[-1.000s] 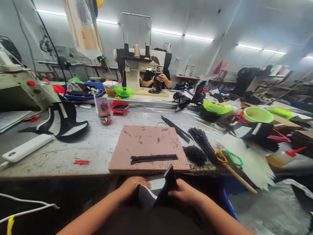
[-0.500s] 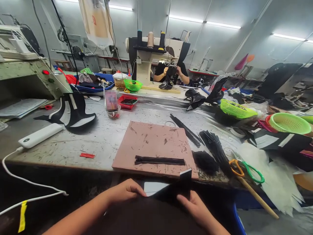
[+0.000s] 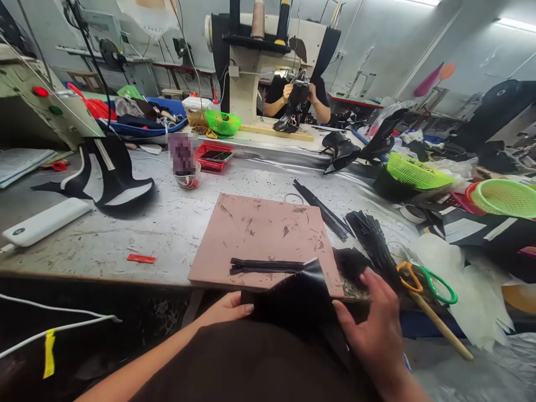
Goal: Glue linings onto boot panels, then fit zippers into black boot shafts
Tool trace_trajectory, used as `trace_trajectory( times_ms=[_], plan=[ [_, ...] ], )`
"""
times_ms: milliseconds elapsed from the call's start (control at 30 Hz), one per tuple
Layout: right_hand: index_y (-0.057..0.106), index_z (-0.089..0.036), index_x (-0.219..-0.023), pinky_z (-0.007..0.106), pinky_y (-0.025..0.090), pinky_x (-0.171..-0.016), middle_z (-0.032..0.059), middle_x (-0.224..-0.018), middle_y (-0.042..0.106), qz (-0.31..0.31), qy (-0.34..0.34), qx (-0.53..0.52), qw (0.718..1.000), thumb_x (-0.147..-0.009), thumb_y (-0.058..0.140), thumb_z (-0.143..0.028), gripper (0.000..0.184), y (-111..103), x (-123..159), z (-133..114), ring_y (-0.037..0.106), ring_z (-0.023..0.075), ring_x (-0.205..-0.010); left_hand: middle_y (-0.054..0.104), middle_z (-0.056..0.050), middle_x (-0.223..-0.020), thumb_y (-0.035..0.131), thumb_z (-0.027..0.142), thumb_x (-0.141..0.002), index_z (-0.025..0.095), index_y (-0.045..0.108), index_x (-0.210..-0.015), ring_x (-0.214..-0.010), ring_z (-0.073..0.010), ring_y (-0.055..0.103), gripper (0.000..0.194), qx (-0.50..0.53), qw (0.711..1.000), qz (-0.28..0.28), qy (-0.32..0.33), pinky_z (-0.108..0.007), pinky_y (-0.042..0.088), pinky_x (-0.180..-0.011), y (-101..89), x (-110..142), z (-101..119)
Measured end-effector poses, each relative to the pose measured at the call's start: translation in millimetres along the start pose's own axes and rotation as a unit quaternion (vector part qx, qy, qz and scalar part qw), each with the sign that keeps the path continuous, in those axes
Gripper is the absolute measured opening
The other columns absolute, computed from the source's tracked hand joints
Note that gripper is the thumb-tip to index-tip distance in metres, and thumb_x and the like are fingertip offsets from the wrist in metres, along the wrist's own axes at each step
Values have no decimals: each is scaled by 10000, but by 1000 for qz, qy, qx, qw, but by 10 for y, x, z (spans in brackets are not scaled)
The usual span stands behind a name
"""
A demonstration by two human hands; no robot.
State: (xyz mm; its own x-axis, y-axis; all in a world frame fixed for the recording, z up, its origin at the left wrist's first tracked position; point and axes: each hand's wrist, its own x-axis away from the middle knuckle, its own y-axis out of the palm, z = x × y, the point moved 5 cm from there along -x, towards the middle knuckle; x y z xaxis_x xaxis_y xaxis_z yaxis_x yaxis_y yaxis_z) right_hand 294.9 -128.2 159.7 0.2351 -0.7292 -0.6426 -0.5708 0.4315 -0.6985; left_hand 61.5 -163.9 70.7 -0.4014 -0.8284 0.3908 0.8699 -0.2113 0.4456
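A black leather piece [image 3: 293, 293] lies over the front edge of a scuffed pink board [image 3: 268, 229], its upper corner covering one end of a black zipper [image 3: 266, 266]. My left hand [image 3: 226, 310] pinches the leather at its left edge. Beside its right edge, my right hand [image 3: 374, 321] has its fingers spread; the thumb tip is close to the leather, and whether it touches I cannot tell. The leather's lower part merges with dark clothing.
Right of the board lie a bundle of black strips [image 3: 371, 240] and scissors [image 3: 422, 279] with orange and green handles. A red strip [image 3: 141, 258], a white power bank [image 3: 46, 221] and a black boot upper [image 3: 109, 173] lie leftward. Behind, a person works at a sewing machine [image 3: 247, 72].
The leather has come up and forward onto the board, its pale side turned out of sight. My right hand has opened and moved right and up. The view has tipped downward.
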Motion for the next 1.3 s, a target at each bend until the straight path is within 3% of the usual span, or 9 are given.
trace_trajectory(
  times_ms=[67, 133, 233, 300, 400, 500, 567, 767, 1300],
  plan=[
    [331, -186, -1317, 467, 339, -973, 148, -1203, 500, -59, -176, 2, 983, -802, 554, -322, 578, 82, -153, -335, 468, 272, -1125, 637, -24, -857, 675, 368, -703, 152, 639, -923, -814, -147, 573, 311, 32, 999, -10, -21, -285, 420, -812, 35, 1, 18],
    [474, -179, -1197, 453, 313, -994, 115, -1114, 581, -220, -253, -33, 942, -836, 504, -307, 385, 322, -255, -577, 513, 251, -1075, 639, -32, -860, 665, 377, -710, 145, 629, -965, -818, -162, 580, 347, 20, 998, -41, -37, -308, 422, -823, 51, 13, 11],
    [598, -154, -946, 349, 444, -809, 79, -856, 655, -481, -172, -70, 857, -887, 395, -320, 268, 758, -302, -645, 604, 200, -809, 645, -62, -894, 555, 463, -773, 132, 628, -980, -862, -205, 587, 398, -87, 995, -53, -12, -360, 426, -859, -39, 57, -14],
    [604, -159, -891, 278, 449, -671, 67, -811, 655, -589, -103, -102, 795, -900, 360, -327, 296, 967, -260, -610, 597, 175, -718, 634, -78, -981, 432, 433, -849, 149, 602, -1032, -916, -204, 581, 378, -213, 973, 33, 88, -350, 440, -867, -202, 111, 50],
    [592, -166, -937, 250, 422, -667, 65, -883, 654, -630, -57, -164, 757, -902, 359, -316, 278, 1126, -223, -594, 590, 167, -775, 622, -72, -1040, 405, 220, -870, 190, 576, -1039, -898, -155, 588, 243, -467, 797, 158, 348, -284, 482, -794, -277, 311, 297],
    [575, -181, -966, 243, 405, -669, 51, -893, 648, -627, -64, -173, 757, -902, 361, -322, 264, 1177, -262, -624, 584, 162, -793, 664, -62, -932, 477, 118, -822, 166, 605, -933, -767, -146, 597, 175, -651, 549, 70, 520, -268, 500, -675, -64, 438, 396],
    [577, -184, -929, 245, 388, -634, 46, -841, 644, -619, -88, -133, 769, -904, 353, -349, 280, 1197, -359, -637, 581, 166, -754, 677, -74, -866, 482, 122, -825, 131, 607, -894, -712, -148, 596, 143, -683, 481, 40, 548, -262, 498, -610, -13, 416, 475],
    [586, -171, -898, 245, 361, -623, 53, -847, 612, -582, -144, -53, 798, -911, 350, -347, 295, 1362, -681, -609, 563, 162, -740, 677, -90, -870, 478, 98, -826, 109, 597, -896, -696, -141, 607, 139, -700, 477, 131, 515, -247, 505, -581, -110, 198, 645],
    [594, -199, -865, 210, 316, -524, 12, -805, 555, -606, -95, -35, 789, -909, 373, -351, 272, 1520, -575, -571, 533, 98, -604, 677, -78, -964, 554, 107, -791, 125, 613, -941, -929, -187, 608, 162, -753, 447, 131, 464, -289, 514, -724, -260, 181, 498]
  ],
)
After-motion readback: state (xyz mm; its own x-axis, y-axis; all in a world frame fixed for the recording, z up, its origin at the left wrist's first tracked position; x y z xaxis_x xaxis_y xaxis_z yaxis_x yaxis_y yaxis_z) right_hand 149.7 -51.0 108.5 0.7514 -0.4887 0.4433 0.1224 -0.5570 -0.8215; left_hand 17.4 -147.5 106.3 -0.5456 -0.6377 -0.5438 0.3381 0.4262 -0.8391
